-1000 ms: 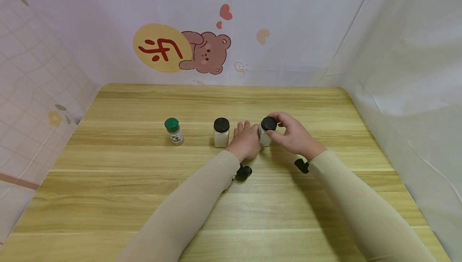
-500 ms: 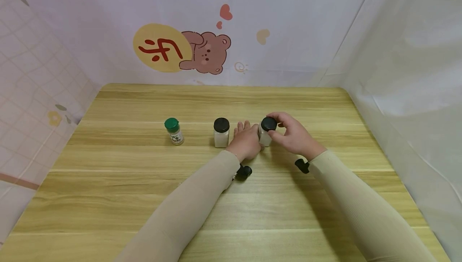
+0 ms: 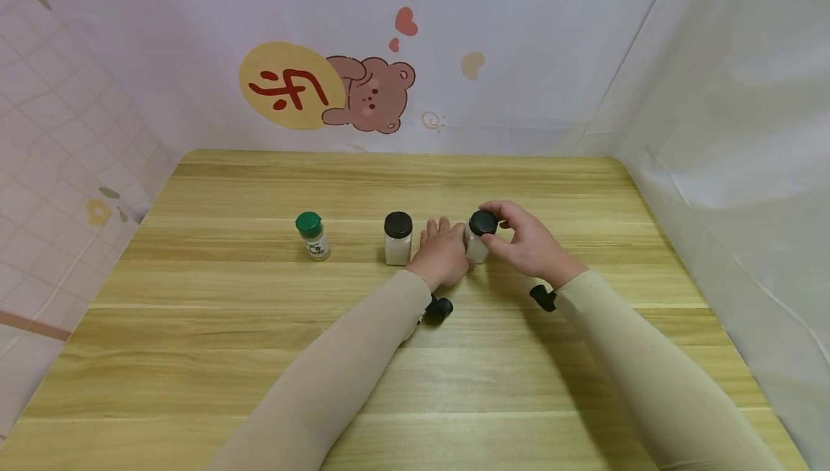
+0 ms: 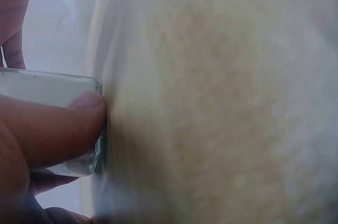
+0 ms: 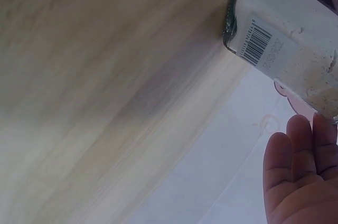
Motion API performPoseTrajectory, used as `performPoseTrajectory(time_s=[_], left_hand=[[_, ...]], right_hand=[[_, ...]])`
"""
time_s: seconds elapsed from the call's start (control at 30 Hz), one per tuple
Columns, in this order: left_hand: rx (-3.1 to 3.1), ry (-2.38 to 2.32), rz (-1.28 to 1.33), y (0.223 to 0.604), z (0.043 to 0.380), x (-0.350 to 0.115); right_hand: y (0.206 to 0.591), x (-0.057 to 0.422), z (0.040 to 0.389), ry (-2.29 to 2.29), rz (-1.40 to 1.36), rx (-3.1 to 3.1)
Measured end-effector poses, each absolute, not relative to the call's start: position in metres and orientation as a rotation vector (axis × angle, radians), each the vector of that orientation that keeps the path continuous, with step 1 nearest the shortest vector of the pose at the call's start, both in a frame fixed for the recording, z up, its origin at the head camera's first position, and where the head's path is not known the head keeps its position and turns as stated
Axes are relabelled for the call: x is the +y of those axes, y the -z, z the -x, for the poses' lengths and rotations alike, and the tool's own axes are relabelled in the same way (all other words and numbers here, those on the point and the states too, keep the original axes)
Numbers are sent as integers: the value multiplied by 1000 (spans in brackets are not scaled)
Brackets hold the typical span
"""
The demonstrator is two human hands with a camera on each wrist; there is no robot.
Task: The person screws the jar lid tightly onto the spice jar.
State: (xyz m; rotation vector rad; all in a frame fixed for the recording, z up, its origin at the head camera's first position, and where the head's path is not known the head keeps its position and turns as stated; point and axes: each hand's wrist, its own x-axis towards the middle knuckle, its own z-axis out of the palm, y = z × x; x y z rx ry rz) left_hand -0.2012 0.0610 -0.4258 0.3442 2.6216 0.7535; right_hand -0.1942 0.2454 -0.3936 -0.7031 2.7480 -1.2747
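A clear square seasoning jar [image 3: 476,250] with pale contents and a black lid [image 3: 483,222] stands upright on the table, right of centre. My left hand [image 3: 442,253] holds its body low down; in the left wrist view the thumb [image 4: 58,126] lies across the glass [image 4: 42,84] near the base. My right hand [image 3: 527,244] grips around the lid from the right, thumb in front and index finger behind. The right wrist view shows the jar's barcode side [image 5: 285,44], with the other fingers [image 5: 301,155] off the glass.
A second black-lidded jar [image 3: 398,250] stands just left of my left hand. Further left is a smaller green-capped shaker [image 3: 317,246]. The wooden table [image 3: 259,384] has hanging printed sheets [image 3: 519,39] behind it and at both sides. Black wrist-camera parts [image 3: 439,309] show under the sleeves.
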Motion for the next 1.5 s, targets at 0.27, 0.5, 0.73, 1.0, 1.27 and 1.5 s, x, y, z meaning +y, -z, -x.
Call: performPoseTrajectory(time_s=[0.27,0.5,0.73,1.0,1.27,1.5], left_hand=[[2628,-734,-344,426,202,62],[2623,-741,-340,427,202,62],[2622,-752,-344,425,200,61],[2625,-744,-347,424,200,61],[2625,-756,-344,426,202,62],[2625,-747,-349,426,201,61]], right_hand=[[393,246,194,1263,684,2751],[394,247,195,1257,690,2748],[393,246,194,1265,689,2738],[393,246,195,1259,687,2743],[394,247,194,1266,705,2744],[393,246,194,1264,662,2736]])
